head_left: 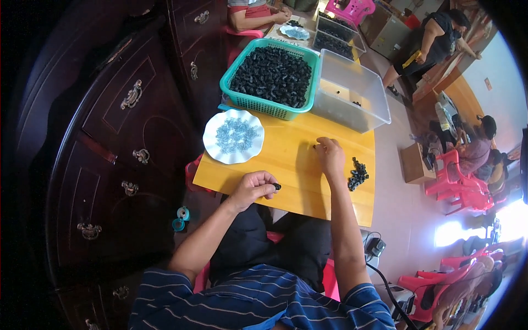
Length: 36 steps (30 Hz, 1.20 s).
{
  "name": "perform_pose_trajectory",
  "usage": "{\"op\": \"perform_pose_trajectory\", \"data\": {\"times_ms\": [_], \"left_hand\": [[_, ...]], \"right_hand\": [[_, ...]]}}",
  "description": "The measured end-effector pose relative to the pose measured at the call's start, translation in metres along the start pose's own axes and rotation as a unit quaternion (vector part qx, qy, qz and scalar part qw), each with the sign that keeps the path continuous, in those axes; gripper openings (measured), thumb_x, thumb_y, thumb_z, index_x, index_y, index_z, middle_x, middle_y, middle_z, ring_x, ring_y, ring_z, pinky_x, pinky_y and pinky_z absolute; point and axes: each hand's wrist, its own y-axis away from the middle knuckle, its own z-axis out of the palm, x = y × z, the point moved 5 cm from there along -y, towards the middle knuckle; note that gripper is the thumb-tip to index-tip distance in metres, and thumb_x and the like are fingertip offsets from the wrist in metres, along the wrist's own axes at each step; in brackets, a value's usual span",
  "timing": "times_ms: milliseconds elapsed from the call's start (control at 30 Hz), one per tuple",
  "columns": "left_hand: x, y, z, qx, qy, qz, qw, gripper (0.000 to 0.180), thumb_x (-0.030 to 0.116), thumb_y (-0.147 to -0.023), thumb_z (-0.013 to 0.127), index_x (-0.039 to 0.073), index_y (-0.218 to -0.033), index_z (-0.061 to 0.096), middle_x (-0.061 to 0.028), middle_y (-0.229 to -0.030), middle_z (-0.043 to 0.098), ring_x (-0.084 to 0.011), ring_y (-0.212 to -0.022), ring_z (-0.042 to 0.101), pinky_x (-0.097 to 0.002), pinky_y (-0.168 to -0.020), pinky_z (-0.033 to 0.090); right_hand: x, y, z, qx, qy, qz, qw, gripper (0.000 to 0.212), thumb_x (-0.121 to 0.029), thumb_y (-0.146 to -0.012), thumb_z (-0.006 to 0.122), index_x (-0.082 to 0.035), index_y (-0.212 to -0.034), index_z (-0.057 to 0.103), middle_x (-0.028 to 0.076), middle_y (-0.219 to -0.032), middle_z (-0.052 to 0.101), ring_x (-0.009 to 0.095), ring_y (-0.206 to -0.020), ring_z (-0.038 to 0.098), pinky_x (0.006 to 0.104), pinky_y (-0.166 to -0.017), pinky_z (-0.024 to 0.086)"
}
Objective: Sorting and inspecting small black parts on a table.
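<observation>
My left hand [252,190] is closed over the near edge of the yellow table, pinching a small black plastic piece [276,186] between thumb and fingers. Further right, my right hand [331,155] hovers above the tabletop with its fingertips together. A tiny dark bit shows at those fingertips, too small to name. To the right of that hand lies a loose pile of small black pieces [358,175]. A white scalloped plate [210,144] beyond my left hand bears many tiny bluish-silver parts [236,135], perhaps springs.
A green basket [286,114] heaped with black pieces stands at the table's far side. Beside it is a translucent bin [357,118] with a few pieces inside. Dark drawers [110,143] flank the left. Other people work around pink chairs [456,176]; one person sits opposite.
</observation>
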Motion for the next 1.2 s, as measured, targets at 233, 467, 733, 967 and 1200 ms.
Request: {"op": "perform_pose_trajectory", "data": {"times_ms": [233, 467, 733, 967, 1200], "left_hand": [[-0.003, -0.001, -0.004, 0.008, 0.02, 0.001, 1.0, 0.012, 0.008, -0.093, 0.065, 0.002, -0.104, 0.065, -0.0031, -0.089, 0.069, -0.0076, -0.074, 0.063, -0.0226, -0.071, 0.052], [-0.001, -0.003, 0.001, 0.0, 0.022, -0.002, 1.0, 0.012, 0.008, -0.094, 0.065, 0.002, -0.104, 0.065, -0.0029, -0.089, 0.069, -0.0069, -0.074, 0.063, -0.0221, -0.071, 0.052], [-0.003, -0.001, -0.004, 0.034, 0.026, 0.0, 0.999, 0.013, 0.01, -0.094, 0.065, 0.001, -0.103, 0.064, -0.0036, -0.089, 0.069, -0.0075, -0.074, 0.063, -0.0226, -0.07, 0.052], [-0.005, -0.005, -0.005, 0.067, 0.056, 0.003, 0.996, 0.013, 0.013, -0.095, 0.066, 0.003, -0.102, 0.064, -0.0046, -0.09, 0.07, -0.0082, -0.074, 0.064, -0.0225, -0.07, 0.052], [-0.003, -0.003, -0.004, 0.065, 0.044, -0.002, 0.997, 0.013, 0.014, -0.095, 0.066, 0.003, -0.102, 0.063, -0.0051, -0.09, 0.07, -0.0085, -0.075, 0.065, -0.0222, -0.07, 0.052]], "right_hand": [[0.017, -0.015, 0.021, -0.071, 0.144, -0.004, 0.987, 0.016, -0.019, -0.083, 0.068, -0.011, -0.096, 0.072, 0.016, -0.093, 0.069, 0.035, -0.088, 0.067, 0.0462, -0.078, 0.054], [0.019, -0.006, 0.02, -0.067, 0.193, 0.011, 0.979, 0.016, -0.018, -0.082, 0.068, -0.008, -0.094, 0.068, 0.017, -0.093, 0.069, 0.038, -0.084, 0.067, 0.0472, -0.076, 0.054], [-0.035, 0.058, 0.025, -0.106, -0.467, 0.195, 0.856, 0.015, -0.01, -0.094, 0.067, -0.005, -0.108, 0.069, 0.0, -0.083, 0.066, 0.01, -0.074, 0.06, 0.0256, -0.068, 0.048], [-0.062, 0.102, 0.035, -0.148, -0.515, 0.218, 0.816, 0.01, -0.012, -0.096, 0.067, -0.005, -0.103, 0.067, 0.002, -0.088, 0.069, 0.01, -0.075, 0.061, 0.0246, -0.071, 0.049], [-0.069, 0.105, 0.035, -0.186, -0.515, 0.208, 0.811, 0.011, -0.014, -0.096, 0.067, -0.005, -0.103, 0.067, 0.0, -0.087, 0.068, 0.009, -0.078, 0.061, 0.024, -0.073, 0.049]]}}
